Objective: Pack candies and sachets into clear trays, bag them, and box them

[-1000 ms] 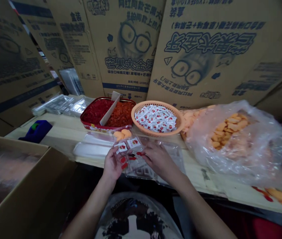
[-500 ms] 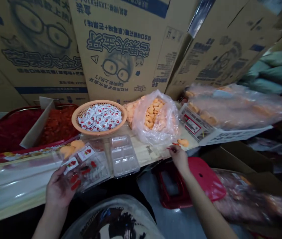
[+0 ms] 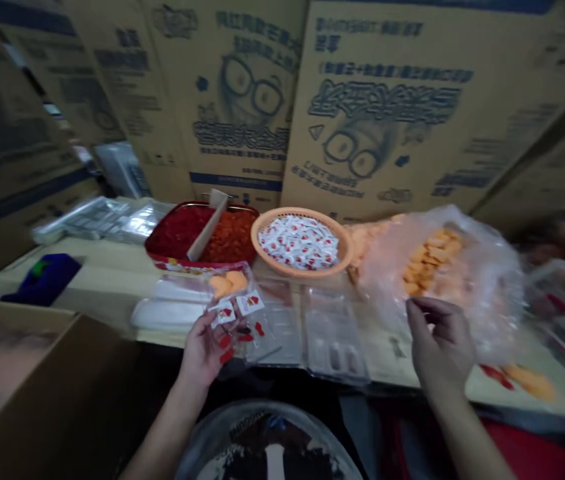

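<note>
My left hand [image 3: 200,353] grips the left edge of a clear plastic compartment tray [image 3: 275,333]. In that tray lie orange candy-like pieces [image 3: 227,284], two small white sachets [image 3: 249,303] with a red print, and several red pieces [image 3: 226,355]. My right hand [image 3: 445,350] is raised in front of the plastic bag [image 3: 495,287] of orange pieces, with thumb and fingers drawn together; whatever they pinch is hidden. Another clear compartment tray [image 3: 332,327] lies on the table between my hands.
Behind the trays stand an orange basket [image 3: 346,257] of sachets and a red tub [image 3: 155,250] with a divider and red pieces. A blue tape dispenser [image 3: 50,277] sits left, above an open carton [image 3: 27,387]. Loose red and orange pieces [image 3: 532,381] lie right. Cartons wall the back.
The view has swung left. My right hand has moved from the loose pieces at the table's right edge to in front of the bag. My left hand keeps its hold on the tray.
</note>
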The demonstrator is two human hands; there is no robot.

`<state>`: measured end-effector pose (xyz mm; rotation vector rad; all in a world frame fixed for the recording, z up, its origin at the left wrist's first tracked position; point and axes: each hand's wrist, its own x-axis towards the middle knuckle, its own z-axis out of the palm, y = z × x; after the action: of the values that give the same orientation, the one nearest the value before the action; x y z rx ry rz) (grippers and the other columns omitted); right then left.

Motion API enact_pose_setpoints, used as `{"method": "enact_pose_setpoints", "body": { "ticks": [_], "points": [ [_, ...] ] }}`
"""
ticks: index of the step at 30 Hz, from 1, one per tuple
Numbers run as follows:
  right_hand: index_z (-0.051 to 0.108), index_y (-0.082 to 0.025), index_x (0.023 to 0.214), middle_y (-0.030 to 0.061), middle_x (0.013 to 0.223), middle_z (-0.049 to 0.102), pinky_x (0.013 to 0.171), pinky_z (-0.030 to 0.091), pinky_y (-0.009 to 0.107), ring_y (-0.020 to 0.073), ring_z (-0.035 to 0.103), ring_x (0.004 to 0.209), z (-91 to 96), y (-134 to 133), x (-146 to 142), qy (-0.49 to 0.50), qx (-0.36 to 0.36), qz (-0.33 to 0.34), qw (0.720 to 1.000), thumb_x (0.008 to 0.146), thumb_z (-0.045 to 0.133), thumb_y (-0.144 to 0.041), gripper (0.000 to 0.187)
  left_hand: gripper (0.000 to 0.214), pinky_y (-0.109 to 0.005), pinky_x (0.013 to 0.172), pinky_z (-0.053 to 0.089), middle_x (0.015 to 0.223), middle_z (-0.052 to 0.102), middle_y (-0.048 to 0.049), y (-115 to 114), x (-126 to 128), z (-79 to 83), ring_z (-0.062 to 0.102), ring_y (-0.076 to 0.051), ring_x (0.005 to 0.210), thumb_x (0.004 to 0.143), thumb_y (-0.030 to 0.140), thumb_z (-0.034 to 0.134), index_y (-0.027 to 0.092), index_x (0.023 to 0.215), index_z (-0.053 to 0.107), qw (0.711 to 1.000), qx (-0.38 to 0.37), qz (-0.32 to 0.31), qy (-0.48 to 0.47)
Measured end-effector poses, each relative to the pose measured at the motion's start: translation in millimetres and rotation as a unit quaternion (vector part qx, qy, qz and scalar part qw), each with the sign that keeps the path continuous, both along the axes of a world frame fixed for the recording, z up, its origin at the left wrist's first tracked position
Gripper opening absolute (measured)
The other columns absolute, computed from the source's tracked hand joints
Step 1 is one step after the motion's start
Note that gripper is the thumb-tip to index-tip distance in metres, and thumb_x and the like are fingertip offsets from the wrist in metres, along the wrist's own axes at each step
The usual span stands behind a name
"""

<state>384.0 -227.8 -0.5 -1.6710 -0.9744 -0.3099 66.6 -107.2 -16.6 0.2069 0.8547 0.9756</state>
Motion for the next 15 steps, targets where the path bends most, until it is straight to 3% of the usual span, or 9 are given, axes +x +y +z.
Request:
{"method": "enact_pose_setpoints", "body": {
  "ticks": [4, 8, 10, 12, 15],
  "points": [
    [0.059, -0.020, 0.092, 0.0027, 0.085, 0.058, 0.067, 0.044, 0.029, 0.0143, 0.053, 0.072, 31.4, 97.8, -73.9, -0.045, -0.024, 0.211, 0.976, 0.083, 0.053, -0.034, 0.017, 0.042, -0.030, 0.053, 0.052, 0.080, 0.069, -0.0080, -0.7, -35.3, -6.9, 0.067, -0.023, 0.065, 0.080, 0.019, 0.047, 0.017, 0.122, 0.045, 0.999, -0.002, 0.051, -0.020],
    [0.058, -0.020, 0.093, 0.0046, 0.091, 0.060, 0.074, 0.045, 0.028, 0.0153, 0.055, 0.085, 50.3, 209.1, -153.8, -0.132, -0.081, 0.412, 0.898, 0.086, 0.048, -0.026, 0.013, 0.044, -0.030, 0.056, 0.052, 0.077, 0.069, -0.0066, -0.6, -64.0, -17.7, 0.066, -0.020, 0.061, 0.079, 0.018, 0.051, 0.017, 0.123, 0.044, 0.992, -0.007, 0.123, -0.008],
    [0.059, -0.018, 0.090, 0.0043, 0.090, 0.061, 0.082, 0.042, 0.028, 0.0148, 0.054, 0.089, 54.7, 263.9, -194.7, -0.209, -0.150, 0.453, 0.854, 0.086, 0.050, -0.020, 0.010, 0.045, -0.029, 0.055, 0.052, 0.075, 0.069, -0.0061, 0.9, -72.7, -20.6, 0.065, -0.019, 0.059, 0.079, 0.018, 0.052, 0.017, 0.123, 0.044, 0.990, -0.013, 0.140, -0.012],
    [0.060, -0.016, 0.090, 0.0056, 0.095, 0.061, 0.087, 0.040, 0.030, 0.0154, 0.053, 0.095, 53.1, 313.4, -231.5, -0.266, -0.263, 0.436, 0.819, 0.086, 0.050, -0.017, 0.011, 0.046, -0.027, 0.055, 0.052, 0.074, 0.069, -0.0053, 3.4, -78.5, -21.8, 0.065, -0.018, 0.058, 0.078, 0.017, 0.053, 0.018, 0.123, 0.045, 0.988, -0.018, 0.154, -0.018],
    [0.059, -0.011, 0.096, 0.0071, 0.099, 0.060, 0.085, 0.044, 0.037, 0.0172, 0.055, 0.093, 36.6, 371.4, -270.7, -0.269, -0.335, 0.420, 0.799, 0.086, 0.053, -0.023, 0.016, 0.046, -0.027, 0.055, 0.052, 0.072, 0.068, -0.0048, 8.6, -85.2, -23.9, 0.065, -0.017, 0.057, 0.077, 0.018, 0.054, 0.019, 0.122, 0.046, 0.985, -0.047, 0.167, -0.022]
  ]
}}
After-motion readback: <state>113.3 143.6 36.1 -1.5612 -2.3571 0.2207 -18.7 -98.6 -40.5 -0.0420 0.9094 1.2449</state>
